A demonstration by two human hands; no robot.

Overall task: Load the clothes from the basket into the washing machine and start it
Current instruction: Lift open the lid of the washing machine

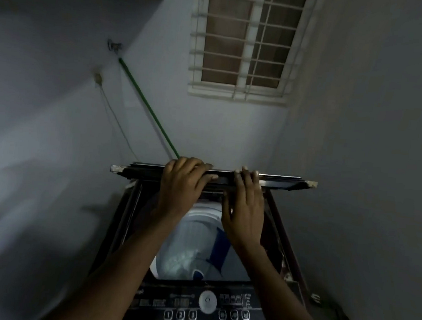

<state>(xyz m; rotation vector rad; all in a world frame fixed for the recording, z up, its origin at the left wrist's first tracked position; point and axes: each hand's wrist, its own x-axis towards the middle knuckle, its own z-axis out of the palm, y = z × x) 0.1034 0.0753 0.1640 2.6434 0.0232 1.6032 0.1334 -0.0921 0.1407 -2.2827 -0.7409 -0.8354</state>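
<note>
Gripping glossy black flat lid (149, 173) w/ L hand (184, 183); R hand (245, 209) rests flat.

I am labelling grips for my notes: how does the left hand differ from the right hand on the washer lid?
The left hand curls its fingers over the top edge of the lid; the right hand lies flatter, fingers nearly straight. The left hand sits higher, the right hand lower. Both touch the raised lid.
</note>
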